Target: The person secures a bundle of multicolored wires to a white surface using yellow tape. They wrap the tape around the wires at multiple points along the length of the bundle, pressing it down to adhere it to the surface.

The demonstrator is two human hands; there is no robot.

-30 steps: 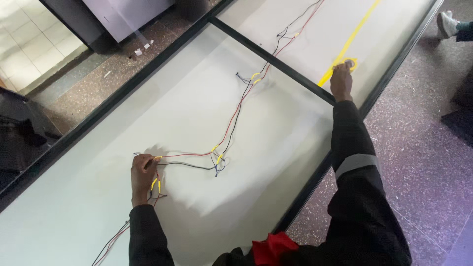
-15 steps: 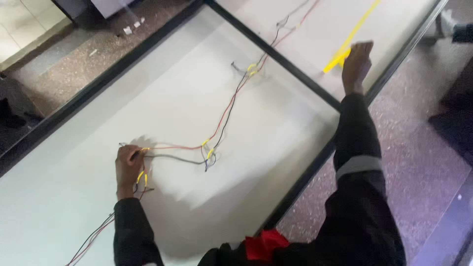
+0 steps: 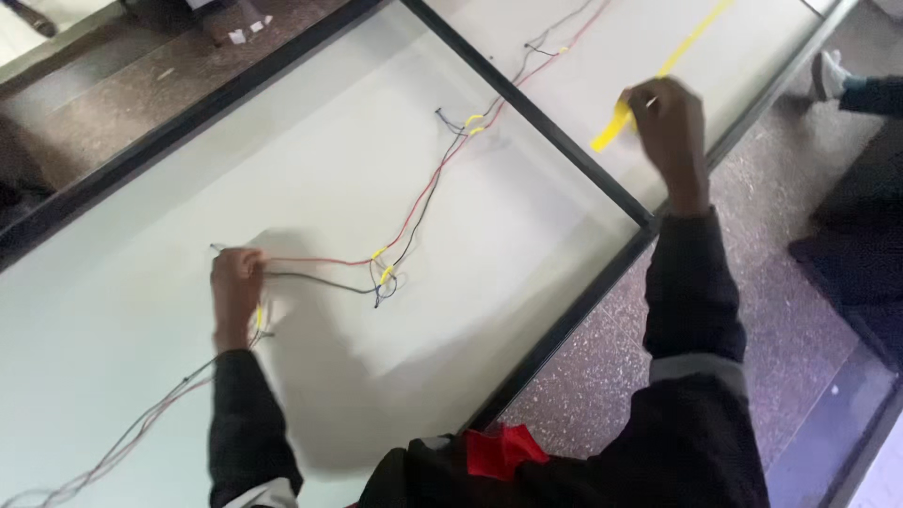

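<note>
Left hand (image 3: 235, 282) grip clenched on wires (image 3: 414, 212); right hand (image 3: 670, 127) grip grasping yellow tape (image 3: 616, 127).

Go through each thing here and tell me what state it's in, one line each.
Left hand: pressed down on the wire bundle.
Right hand: gripping the yellow tape strip.
Wire bundle: laid out along the white panel, taped at several spots.
Yellow tape strip: end lifted, rest flat.

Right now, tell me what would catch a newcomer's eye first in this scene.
A bundle of red and dark wires snakes diagonally across the pale white panel, pinned in spots by yellow tape tabs. The left hand presses the wires down at lower left. At upper right, the right hand grips the end of a long yellow tape strip running up the next panel.
</note>
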